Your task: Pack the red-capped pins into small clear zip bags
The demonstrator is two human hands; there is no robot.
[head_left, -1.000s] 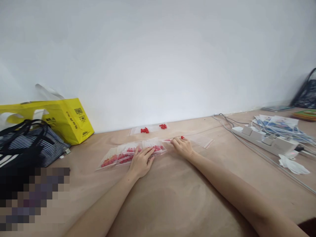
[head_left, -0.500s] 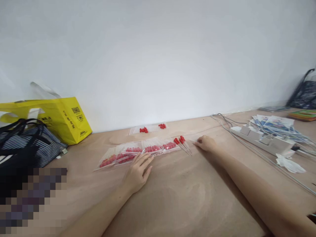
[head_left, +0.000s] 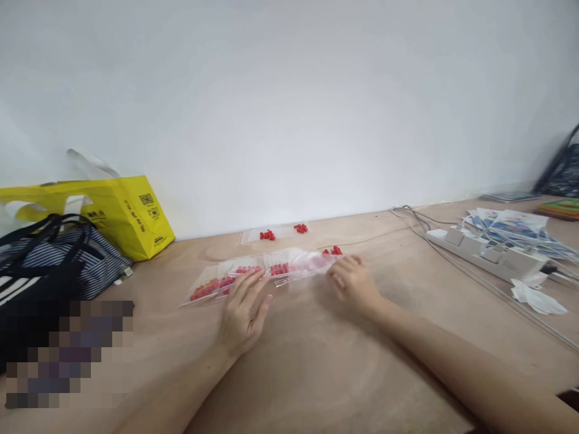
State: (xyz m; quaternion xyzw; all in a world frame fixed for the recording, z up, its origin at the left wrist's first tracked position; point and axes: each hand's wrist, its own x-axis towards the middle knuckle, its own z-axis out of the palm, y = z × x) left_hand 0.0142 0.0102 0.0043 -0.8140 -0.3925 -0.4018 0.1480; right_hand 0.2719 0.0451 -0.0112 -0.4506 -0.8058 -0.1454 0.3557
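Clear plastic bags (head_left: 278,267) with red-tipped sticks lie in an overlapping row on the wooden table (head_left: 289,361). My left hand (head_left: 242,307) is spread at the near edge of the row, its fingertips over the bags and nothing held. At the right end of the row is my right hand (head_left: 355,283), its fingers curled together beside a blurred bag; what they hold, if anything, is hidden. Just beyond it show loose red tips (head_left: 336,250), their sticks mostly covered. Farther back, another clear bag (head_left: 284,232) holds two small groups of red tips.
A yellow bag (head_left: 145,223) and a striped bag (head_left: 104,256) stand at the left. On the right are a white power strip (head_left: 488,256) with chargers and cables, a crumpled white tissue (head_left: 538,296) and printed packets (head_left: 511,226). A white wall rises behind.
My right hand has moved left and nearer, from bare table to the row's right end, now covering the loose sticks. The bag there has shifted and blurred. My left hand stays spread near the bags.
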